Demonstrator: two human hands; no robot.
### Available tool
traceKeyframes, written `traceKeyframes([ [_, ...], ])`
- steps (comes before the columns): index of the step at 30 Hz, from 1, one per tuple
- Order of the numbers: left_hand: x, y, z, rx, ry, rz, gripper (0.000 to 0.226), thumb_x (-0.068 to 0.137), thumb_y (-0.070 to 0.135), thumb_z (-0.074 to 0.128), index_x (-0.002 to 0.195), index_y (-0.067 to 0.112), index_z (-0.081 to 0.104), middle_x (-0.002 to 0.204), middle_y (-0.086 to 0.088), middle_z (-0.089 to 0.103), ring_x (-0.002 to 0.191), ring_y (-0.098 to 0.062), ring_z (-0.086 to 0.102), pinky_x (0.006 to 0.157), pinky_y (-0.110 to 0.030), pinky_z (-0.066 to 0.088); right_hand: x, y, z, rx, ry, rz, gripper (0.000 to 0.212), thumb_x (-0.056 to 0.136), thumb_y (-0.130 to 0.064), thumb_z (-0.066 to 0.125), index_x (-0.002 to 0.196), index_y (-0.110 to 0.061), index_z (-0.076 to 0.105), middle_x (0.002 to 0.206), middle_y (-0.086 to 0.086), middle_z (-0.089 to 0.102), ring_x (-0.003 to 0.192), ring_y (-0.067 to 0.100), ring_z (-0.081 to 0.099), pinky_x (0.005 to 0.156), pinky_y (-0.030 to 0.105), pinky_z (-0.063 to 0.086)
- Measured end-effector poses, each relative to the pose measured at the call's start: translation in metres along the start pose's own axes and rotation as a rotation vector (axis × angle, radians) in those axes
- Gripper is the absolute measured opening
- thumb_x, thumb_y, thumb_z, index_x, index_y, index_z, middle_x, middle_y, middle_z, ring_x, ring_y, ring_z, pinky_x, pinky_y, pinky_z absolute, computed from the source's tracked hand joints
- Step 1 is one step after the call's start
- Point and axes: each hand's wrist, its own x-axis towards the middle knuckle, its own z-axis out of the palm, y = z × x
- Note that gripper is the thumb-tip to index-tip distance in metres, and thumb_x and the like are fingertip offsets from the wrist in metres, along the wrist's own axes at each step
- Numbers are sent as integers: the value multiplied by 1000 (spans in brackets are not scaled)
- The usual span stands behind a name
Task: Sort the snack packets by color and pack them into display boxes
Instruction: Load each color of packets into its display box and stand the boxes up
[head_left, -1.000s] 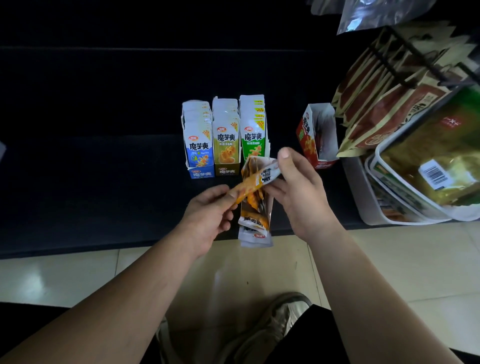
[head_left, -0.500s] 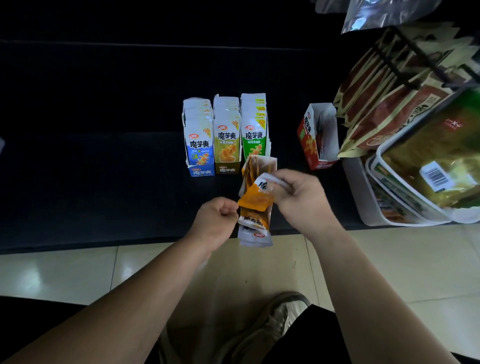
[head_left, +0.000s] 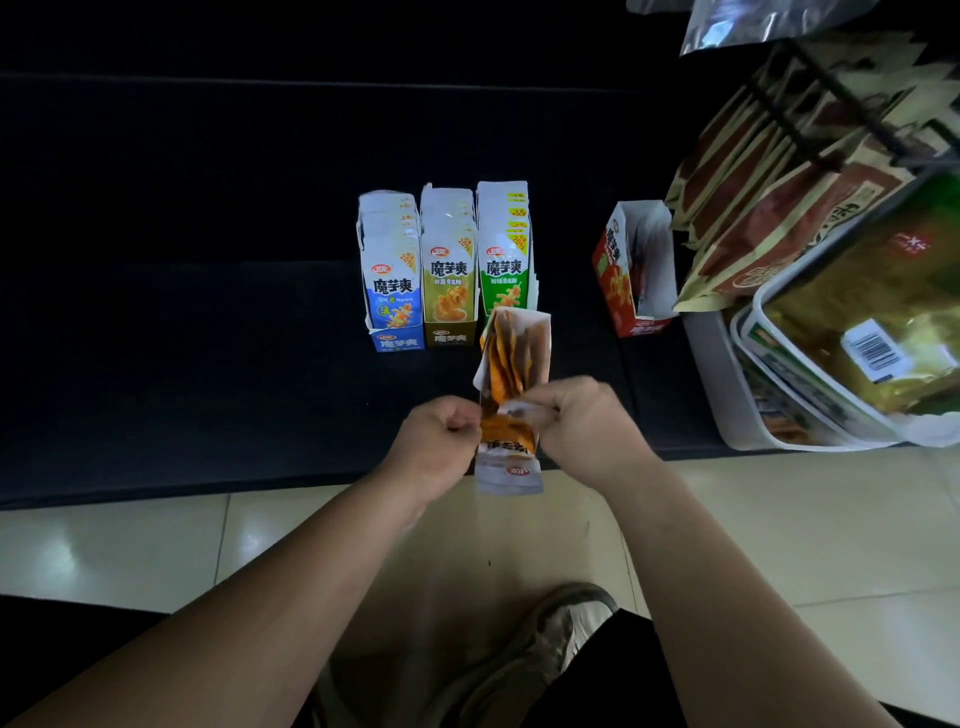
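Shelf (head_left: 260, 441) edge: left hand (head_left: 441, 441), right hand (head_left: 584, 431) pinch packet (head_left: 506, 430).

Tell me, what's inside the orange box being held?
Orange packets show in the far end of the orange box. The left hand and right hand cover its middle, hiding the rest.

The dark ledge (head_left: 208, 364) bears blue box (head_left: 394, 291), olive box (head_left: 449, 291), green box (head_left: 506, 270), red box (head_left: 621, 275), white tub (head_left: 717, 374).
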Motion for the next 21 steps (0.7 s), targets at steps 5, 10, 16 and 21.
traceKeyframes([
  [5, 5, 0, -2, -73, 59, -26, 25, 100, 13, 61, 90, 33, 71, 100, 5, 76, 99, -15, 72, 86, -39, 62, -9, 12, 36, -1, -141, 36, 25, 96, -27, 60, 109, -39, 77, 100, -9, 75, 94, 11, 69, 87, 39, 59],
  [10, 16, 8, -3, -82, 103, 24, 12, 100, 24, 64, 92, 31, 70, 98, -1, 76, 91, -19, 74, 73, -35, 61, -1, 10, 27, 348, -158, 105, 34, 78, -57, 68, 107, -40, 76, 100, -11, 77, 96, 8, 74, 91, 41, 60],
  [16, 30, 19, 2, 41, 132, 142, 7, 96, 29, 72, 93, 24, 76, 78, 5, 73, 73, -13, 69, 74, -35, 59, -2, 12, 27, 197, -201, 81, 21, 92, -53, 65, 97, -37, 78, 91, -11, 75, 92, 8, 70, 89, 42, 58],
  [21, 31, 24, 3, -88, 126, 103, 9, 97, 24, 71, 93, 22, 79, 68, 15, 68, 61, 6, 60, 69, -23, 49, 1, 11, 32, 235, -143, 76, 21, 103, -36, 54, 92, -35, 72, 90, -16, 74, 89, 11, 72, 88, 50, 60],
])
